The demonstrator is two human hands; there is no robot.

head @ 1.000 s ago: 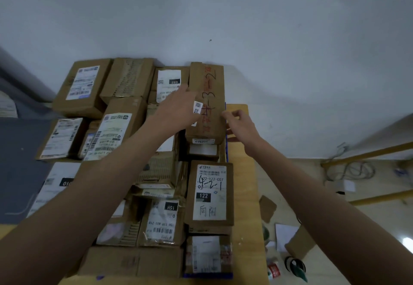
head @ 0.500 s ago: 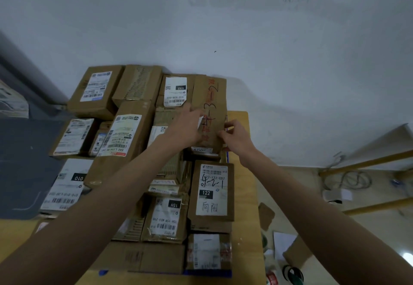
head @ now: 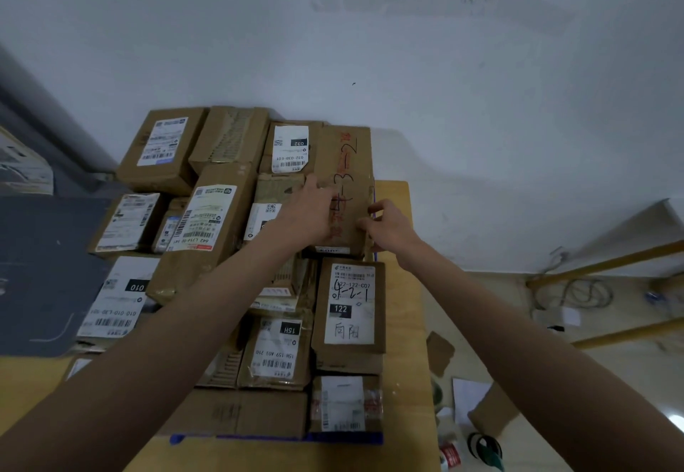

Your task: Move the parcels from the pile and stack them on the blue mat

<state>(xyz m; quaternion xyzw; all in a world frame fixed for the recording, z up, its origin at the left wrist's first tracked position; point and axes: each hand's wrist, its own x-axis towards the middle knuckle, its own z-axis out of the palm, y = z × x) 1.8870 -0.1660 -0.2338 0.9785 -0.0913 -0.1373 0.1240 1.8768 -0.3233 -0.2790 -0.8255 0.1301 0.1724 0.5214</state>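
The head view showed the left hand [head: 309, 212] pressing flat on the long parcel [head: 344, 190] at the far right of the stack on the blue mat [head: 274, 437], while the right hand [head: 388, 229] seemingly pinched its right edge to square it.

A plain pale wall [head: 407, 45] fills the upper half, dim and bluish. Below stands a light wooden table [head: 407, 323] – to its right, a glossy pale floor [head: 610, 379] with coiled cables [head: 577, 295], yellow bars [head: 607, 262], cardboard scraps [head: 438, 353] and a tape roll [head: 485, 447].
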